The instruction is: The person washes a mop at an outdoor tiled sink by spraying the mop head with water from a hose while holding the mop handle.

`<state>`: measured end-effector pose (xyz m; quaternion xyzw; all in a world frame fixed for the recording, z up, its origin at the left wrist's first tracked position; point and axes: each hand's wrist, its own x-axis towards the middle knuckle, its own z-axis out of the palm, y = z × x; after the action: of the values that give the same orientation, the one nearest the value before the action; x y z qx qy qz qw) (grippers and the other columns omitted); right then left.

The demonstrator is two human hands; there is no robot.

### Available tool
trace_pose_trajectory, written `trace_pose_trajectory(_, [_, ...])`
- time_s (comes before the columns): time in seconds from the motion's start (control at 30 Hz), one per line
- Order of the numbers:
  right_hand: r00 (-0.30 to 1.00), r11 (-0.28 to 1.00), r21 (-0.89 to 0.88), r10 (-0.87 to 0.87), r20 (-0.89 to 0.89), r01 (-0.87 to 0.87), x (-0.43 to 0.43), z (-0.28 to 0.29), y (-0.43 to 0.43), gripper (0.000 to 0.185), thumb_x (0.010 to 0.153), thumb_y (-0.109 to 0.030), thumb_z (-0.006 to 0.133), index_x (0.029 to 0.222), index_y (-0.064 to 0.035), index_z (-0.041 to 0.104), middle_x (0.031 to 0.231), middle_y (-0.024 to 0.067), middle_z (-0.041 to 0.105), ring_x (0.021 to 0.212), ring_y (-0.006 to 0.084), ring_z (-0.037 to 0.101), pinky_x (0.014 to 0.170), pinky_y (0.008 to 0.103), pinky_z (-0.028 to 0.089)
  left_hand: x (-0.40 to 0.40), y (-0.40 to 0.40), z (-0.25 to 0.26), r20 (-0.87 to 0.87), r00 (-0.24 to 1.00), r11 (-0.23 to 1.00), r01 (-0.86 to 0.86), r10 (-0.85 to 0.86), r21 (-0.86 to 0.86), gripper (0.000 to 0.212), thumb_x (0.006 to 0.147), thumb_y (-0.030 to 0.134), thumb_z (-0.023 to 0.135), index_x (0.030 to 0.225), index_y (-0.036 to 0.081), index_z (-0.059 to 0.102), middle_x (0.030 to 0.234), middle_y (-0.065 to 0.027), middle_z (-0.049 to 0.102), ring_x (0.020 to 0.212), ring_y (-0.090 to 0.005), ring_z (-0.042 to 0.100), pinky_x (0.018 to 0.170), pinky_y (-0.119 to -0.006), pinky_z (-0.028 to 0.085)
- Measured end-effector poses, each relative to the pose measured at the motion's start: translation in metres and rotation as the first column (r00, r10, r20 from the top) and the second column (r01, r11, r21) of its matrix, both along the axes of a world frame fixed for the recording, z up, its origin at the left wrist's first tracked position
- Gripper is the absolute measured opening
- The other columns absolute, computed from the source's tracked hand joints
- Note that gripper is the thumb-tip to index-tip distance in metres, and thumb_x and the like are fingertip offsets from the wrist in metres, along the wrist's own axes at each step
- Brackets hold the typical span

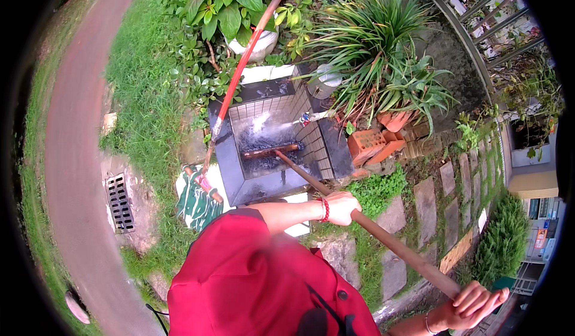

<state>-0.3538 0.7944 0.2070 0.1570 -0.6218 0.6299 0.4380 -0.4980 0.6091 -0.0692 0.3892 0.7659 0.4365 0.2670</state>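
My left hand (340, 208), with a red bead bracelet at the wrist, grips the wooden mop handle (395, 244) partway along. Near the handle's upper end my right hand (477, 303) is wrapped around it, one finger partly extended. The handle slopes down into a tiled outdoor basin (339, 149) with a dark rim. Inside, the mop's wooden crossbar (269, 151) lies over dark, wet mop strands (274, 138). Water streams from a tap (306, 118) on the basin's wall and splashes over the bottom beside the strands.
A second mop with a red-wrapped handle (238, 73) leans across the basin's left rim, its green-and-white cloth head (197, 203) outside. Perforated bricks (366, 146), a white bucket (324, 82) and spiky plants (373, 44) border the right. Stepping stones (391, 214) and a drain grate (120, 202) lie nearby.
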Motion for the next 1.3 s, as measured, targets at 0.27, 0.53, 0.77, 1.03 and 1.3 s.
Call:
trace_pose_trajectory(0.27, [0.931, 0.966, -0.155, 0.244, 0.271, -0.208, -0.064, -0.119, -0.025, 0.025, 0.101, -0.011, 0.027, 0.114, -0.0001, 0.045, 0.049, -0.0043, 0.036, 0.034, 0.0050, 0.026, 0.030, 0.0209, 0.025, -0.045, -0.011, -0.149, -0.122, 0.967, 0.974, -0.225, 0.222, -0.013, 0.016, 0.060, 0.002, 0.058, 0.075, 0.005, 0.064, 0.075, -0.0146, 0.064, 0.079, -0.0332, 0.064, 0.069, -0.043, 0.050])
trace_pose_trajectory(0.53, [0.966, 0.966, 0.031, 0.256, -0.020, -0.256, -0.034, -0.040, 0.032, 0.026, 0.101, -0.009, 0.026, 0.116, 0.0012, 0.045, 0.049, -0.0036, 0.038, 0.034, 0.0046, 0.027, 0.028, 0.0218, 0.028, -0.007, 0.015, -0.061, 0.053, 0.999, 0.996, -0.017, 0.012, 0.082, 0.011, 0.060, 0.005, 0.056, 0.070, 0.004, 0.061, 0.066, -0.0158, 0.060, 0.072, -0.0351, 0.062, 0.066, -0.044, 0.048])
trace_pose_trajectory(0.77, [0.918, 0.975, 0.209, -0.146, 0.369, 0.071, -0.062, -0.085, -0.006, 0.027, 0.103, -0.012, 0.028, 0.125, -0.0042, 0.042, 0.049, -0.0009, 0.037, 0.035, 0.0085, 0.034, 0.038, 0.0240, 0.038, -0.032, -0.019, -0.196, -0.065, 0.969, 0.954, -0.247, 0.240, -0.170, 0.016, 0.070, 0.022, 0.067, 0.074, 0.008, 0.063, 0.082, -0.0111, 0.063, 0.084, -0.0328, 0.062, 0.074, -0.043, 0.049])
trace_pose_trajectory(1.03, [0.598, -0.333, 0.751, -0.795, 0.101, -0.570, 0.031, -0.071, 0.026, 0.045, 0.084, -0.055, 0.052, 0.088, -0.0112, 0.062, 0.054, 0.0011, 0.054, 0.042, 0.0133, 0.050, 0.041, 0.0289, 0.042, -0.006, 0.008, -0.197, 0.086, 0.996, 0.903, 0.061, -0.027, -0.426, 0.026, 0.067, 0.011, 0.060, 0.090, 0.014, 0.072, 0.090, -0.0140, 0.069, 0.092, -0.0304, 0.065, 0.081, -0.040, 0.051])
trace_pose_trajectory(1.3, [-0.161, 0.432, 0.499, -0.853, 0.496, -0.751, 0.349, -0.231, 0.075, 0.016, 0.076, -0.023, 0.056, 0.089, -0.0163, 0.063, 0.066, 0.0175, 0.064, 0.061, 0.0349, 0.065, 0.056, 0.0456, 0.053, 0.133, 0.025, -0.182, 0.223, 0.762, 0.456, 0.565, -0.608, -0.687, 0.025, 0.082, 0.026, 0.058, 0.101, 0.015, 0.071, 0.103, -0.0081, 0.069, 0.099, -0.0266, 0.064, 0.090, -0.042, 0.046])
